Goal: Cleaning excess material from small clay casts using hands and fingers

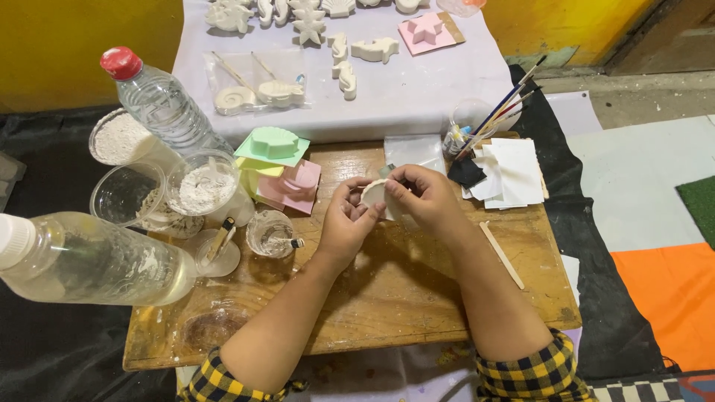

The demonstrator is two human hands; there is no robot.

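- My left hand (346, 223) and right hand (421, 195) met over the middle of the wooden surface (417, 298), both clamped on one small white plaster piece (372, 193).
- The piece sat between my fingertips, held up clear of the wood, with a clear plastic bag (413, 152) just behind it.
- My left grip was closed around its lower edge; my right grip pinched it from the top and side.
- To do this well, I judged it wise to press lightly, since thin plaster would likely chip at its rim.
- Turning it slowly over the surface seemed safest, so a slip would mean only a short drop.
- The pastel moulds (279, 167) stood just left of my hands, the wooden stick (501, 254) lay to the right, and the paintbrushes (495, 112) stood behind, none of them touched.
- The cup of white powder (202, 186) and the plastic bottles (89, 257) stood well to the left.
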